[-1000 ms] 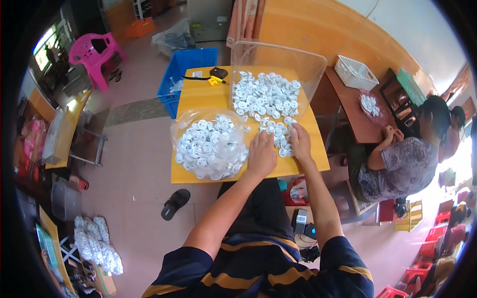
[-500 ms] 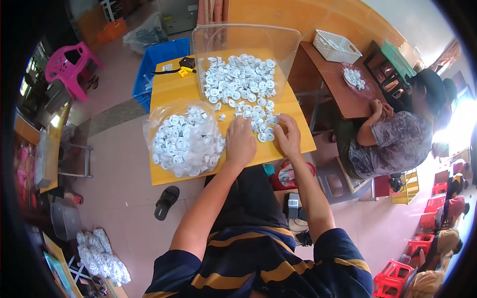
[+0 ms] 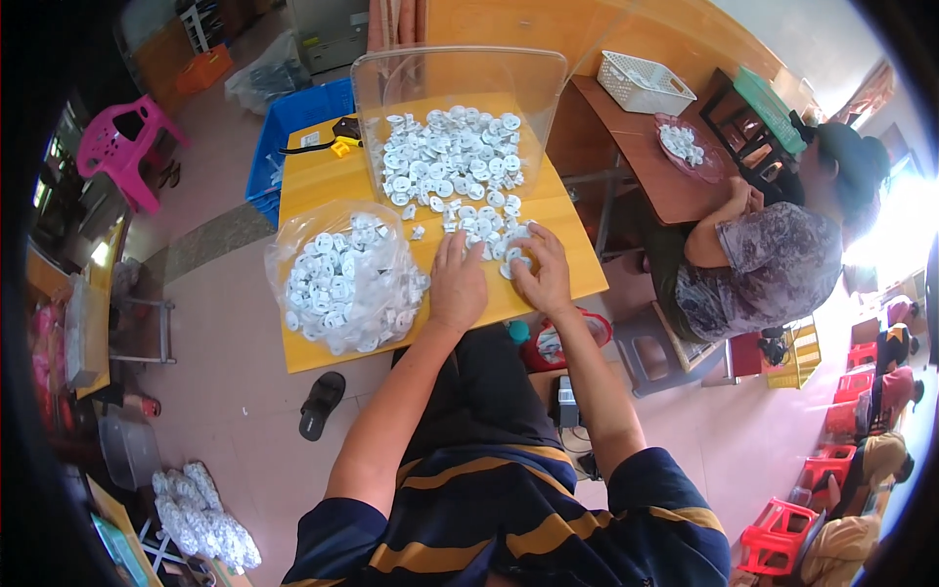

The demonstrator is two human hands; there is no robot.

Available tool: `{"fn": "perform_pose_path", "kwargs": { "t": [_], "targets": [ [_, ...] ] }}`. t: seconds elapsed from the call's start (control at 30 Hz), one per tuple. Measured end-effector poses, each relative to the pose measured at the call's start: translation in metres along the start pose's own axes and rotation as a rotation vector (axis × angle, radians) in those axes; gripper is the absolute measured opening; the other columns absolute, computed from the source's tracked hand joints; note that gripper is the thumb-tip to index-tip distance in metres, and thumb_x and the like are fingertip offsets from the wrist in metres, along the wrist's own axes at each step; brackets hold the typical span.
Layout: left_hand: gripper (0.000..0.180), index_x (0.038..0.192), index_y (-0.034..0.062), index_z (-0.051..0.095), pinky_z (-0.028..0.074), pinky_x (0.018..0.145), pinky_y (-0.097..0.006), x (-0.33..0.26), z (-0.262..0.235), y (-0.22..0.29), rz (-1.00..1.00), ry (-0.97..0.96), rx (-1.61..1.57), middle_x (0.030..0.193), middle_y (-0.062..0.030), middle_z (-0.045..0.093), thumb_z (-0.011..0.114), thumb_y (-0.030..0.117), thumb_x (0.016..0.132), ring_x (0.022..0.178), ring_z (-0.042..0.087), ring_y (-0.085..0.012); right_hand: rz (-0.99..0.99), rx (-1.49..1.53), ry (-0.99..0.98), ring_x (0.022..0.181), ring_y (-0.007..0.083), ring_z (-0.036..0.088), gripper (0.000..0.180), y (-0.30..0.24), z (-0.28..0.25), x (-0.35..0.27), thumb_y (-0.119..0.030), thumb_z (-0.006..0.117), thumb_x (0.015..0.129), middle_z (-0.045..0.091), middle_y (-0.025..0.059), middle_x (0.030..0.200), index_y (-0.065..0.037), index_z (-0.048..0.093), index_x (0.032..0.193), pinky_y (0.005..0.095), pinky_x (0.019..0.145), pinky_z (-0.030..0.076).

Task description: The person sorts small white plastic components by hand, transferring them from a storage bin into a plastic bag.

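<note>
A loose spread of small white plastic parts with round discs lies on the yellow tabletop in front of me. At its near left edge rests my left hand, fingers stretched forward, holding nothing that I can see. My right hand curves round the right side of the spread. Its thumb and fingers are apart, with a disc part or two beside their tips. Beyond, a clear plastic bin lies with its opening toward me, and more of these parts spill out. A clear bag full of such parts sits left of my left hand.
A blue crate stands by the table's far left side, near a yellow-and-black tool. At right, a person sits at a brown table with a pink plate of white parts. A sandal lies on the floor.
Both hands have closed in on the spread of parts, my right hand's fingers now next to the discs. The whole view has shifted slightly, so the table sits further left.
</note>
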State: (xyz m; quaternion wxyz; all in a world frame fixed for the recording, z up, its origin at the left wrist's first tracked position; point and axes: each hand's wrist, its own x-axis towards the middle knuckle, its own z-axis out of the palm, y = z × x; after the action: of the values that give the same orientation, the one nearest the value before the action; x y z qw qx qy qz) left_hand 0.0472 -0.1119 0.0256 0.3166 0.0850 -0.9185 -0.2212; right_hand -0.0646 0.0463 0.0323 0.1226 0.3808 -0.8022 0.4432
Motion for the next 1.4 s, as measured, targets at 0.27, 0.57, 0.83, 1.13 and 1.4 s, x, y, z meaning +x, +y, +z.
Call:
{"fn": "perform_pose_path", "kwargs": {
  "t": [0.27,0.57,0.83,1.13,1.4],
  "targets": [
    [0.034,0.124,0.0051,0.068,0.042,0.111,-0.050,0.001,0.002,-0.004,0.078,0.010,-0.036,0.127,-0.0135,0.066,0.060,0.008,0.091,0.130,0.053,-0.0412,0.014,0.044,0.068,0.128,0.0371,0.058,0.022,0.009,0.001,-0.002,-0.004,0.059,0.091,0.061,0.0218,0.133,-0.005,0.072,0.109,0.0410,0.109,0.045],
    [0.034,0.123,0.0082,0.069,0.036,0.112,-0.060,-0.003,-0.002,0.003,0.095,-0.044,0.042,0.119,-0.0092,0.071,0.060,0.008,0.090,0.131,0.053,-0.0391,0.065,0.132,0.082,0.107,0.0307,0.065,0.020,0.000,-0.002,-0.006,0.000,0.055,0.094,0.064,0.0158,0.114,-0.002,0.068,0.110,0.0361,0.094,0.051],
    [0.051,0.140,0.0119,0.060,0.032,0.115,-0.063,-0.001,-0.004,0.007,0.078,-0.044,0.089,0.135,-0.0103,0.063,0.060,0.006,0.088,0.137,0.047,-0.0402,0.046,0.201,0.103,0.095,0.0303,0.069,0.030,0.002,0.001,-0.005,0.010,0.050,0.090,0.067,0.0173,0.108,0.000,0.068,0.112,0.0365,0.086,0.055],
    [0.056,0.145,0.0119,0.056,0.028,0.117,-0.063,0.000,-0.005,0.010,0.118,-0.148,0.107,0.142,-0.0127,0.058,0.056,0.009,0.090,0.141,0.042,-0.0414,-0.046,0.118,0.093,0.102,0.0339,0.066,0.034,0.005,0.002,0.007,-0.006,0.053,0.095,0.063,0.0197,0.117,-0.003,0.068,0.125,0.0418,0.091,0.054],
    [0.051,0.142,0.0081,0.058,0.029,0.118,-0.064,0.001,-0.006,0.010,0.132,-0.185,0.108,0.142,-0.0114,0.056,0.055,0.010,0.090,0.142,0.041,-0.0412,0.097,-0.039,-0.084,0.106,0.0390,0.063,0.037,-0.010,0.001,0.015,-0.028,0.062,0.098,0.061,0.0204,0.115,-0.005,0.069,0.126,0.0455,0.092,0.052]
  ]
}}
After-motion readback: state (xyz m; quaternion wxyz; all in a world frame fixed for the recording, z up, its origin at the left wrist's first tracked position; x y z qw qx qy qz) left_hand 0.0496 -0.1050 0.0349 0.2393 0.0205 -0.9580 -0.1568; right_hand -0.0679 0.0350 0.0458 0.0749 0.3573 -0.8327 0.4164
